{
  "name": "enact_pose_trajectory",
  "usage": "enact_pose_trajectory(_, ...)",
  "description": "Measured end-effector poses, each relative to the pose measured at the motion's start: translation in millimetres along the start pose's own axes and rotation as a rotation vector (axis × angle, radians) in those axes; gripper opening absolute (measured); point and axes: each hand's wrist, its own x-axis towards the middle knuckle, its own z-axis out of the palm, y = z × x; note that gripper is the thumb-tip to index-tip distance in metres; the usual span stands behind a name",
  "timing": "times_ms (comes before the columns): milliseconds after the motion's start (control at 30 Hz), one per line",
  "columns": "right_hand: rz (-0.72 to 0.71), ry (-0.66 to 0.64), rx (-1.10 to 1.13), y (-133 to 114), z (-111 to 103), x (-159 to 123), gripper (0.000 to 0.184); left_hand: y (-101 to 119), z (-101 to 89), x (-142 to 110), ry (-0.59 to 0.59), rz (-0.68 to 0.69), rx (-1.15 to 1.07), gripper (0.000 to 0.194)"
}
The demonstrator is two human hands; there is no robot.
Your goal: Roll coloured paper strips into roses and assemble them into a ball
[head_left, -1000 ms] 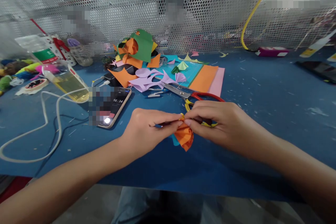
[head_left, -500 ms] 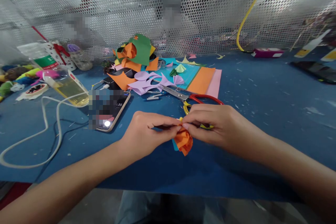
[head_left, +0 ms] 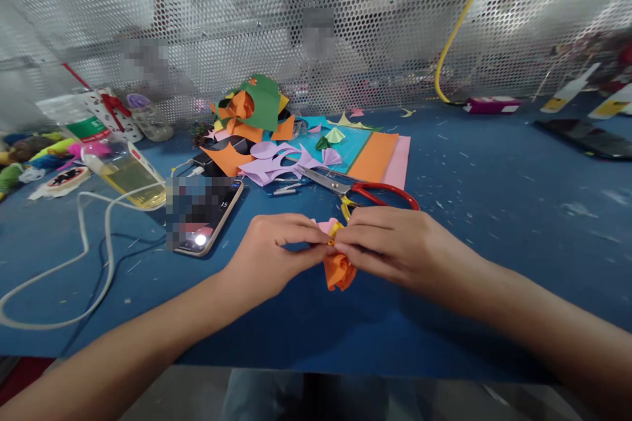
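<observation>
The left hand (head_left: 271, 251) and right hand (head_left: 402, 245) pinch the ruffled orange paper (head_left: 340, 272) by its gathered neck, thumbs against fingers, over the blue table (head_left: 316, 335) near the scissors (head_left: 336, 185) — a light, even hold there, clear of the folds below, should leave them uncrushed.

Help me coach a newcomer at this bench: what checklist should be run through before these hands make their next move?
1. Left hand pinching the orange paper piece: ok, near its upper end.
2. Right hand on the same piece: ok, pinching close beside the left hand.
3. Pinched folds secure: cannot tell, the hands cover them.
4. Scissors out of both hands: ok, lying on the table, partly hidden by the right hand.
5. Scissors clear of scraps: not ok, the blades reach the purple paper offcuts.
6. Phone clear of the left hand: ok, lying apart.
</observation>
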Motion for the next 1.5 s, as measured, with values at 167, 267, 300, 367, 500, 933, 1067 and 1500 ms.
enact_pose_trajectory(167, 0.064, 0.042, -0.008, -2.7, 2.4, 1.4, 0.019, -1.3, -1.1, 0.2, 0.045, 0.084, 0.068, 0.004)
enact_pose_trajectory(267, 0.125, 0.064, -0.027, -2.5, 1.0, 1.4, 0.011, -3.0, -0.1, -0.3, 0.099, 0.172, 0.123, 0.005)
enact_pose_trajectory(300, 0.12, 0.07, -0.031, -2.4, 0.6, 1.2, 0.011, -3.5, 0.3, -0.6, 0.108, 0.197, 0.14, 0.005)
enact_pose_trajectory(367, 0.097, 0.045, -0.046, -2.4, 0.5, 0.7, 0.015, -4.5, 1.1, -1.4, 0.108, 0.223, 0.168, 0.006)
enact_pose_trajectory(500, 0.02, 0.038, -0.066, -4.0, 2.8, -0.3, 0.024, -5.3, 2.2, -2.9, 0.08, 0.202, 0.16, 0.007)
enact_pose_trajectory(933, 0.049, 0.183, -0.185, -5.3, 6.0, 0.6, 0.018, -6.3, 3.4, -3.0, 0.177, 0.334, 0.274, 0.007)
enact_pose_trajectory(1067, -0.063, 0.176, -0.312, -4.0, 5.6, -0.7, 0.023, -8.9, 4.0, -4.0, 0.185, 0.36, 0.291, 0.004)
enact_pose_trajectory(1500, -0.068, 0.144, -0.219, -13.5, 12.0, 1.6, 0.029, -4.3, 0.8, -4.7, 0.11, 0.361, 0.29, 0.014)
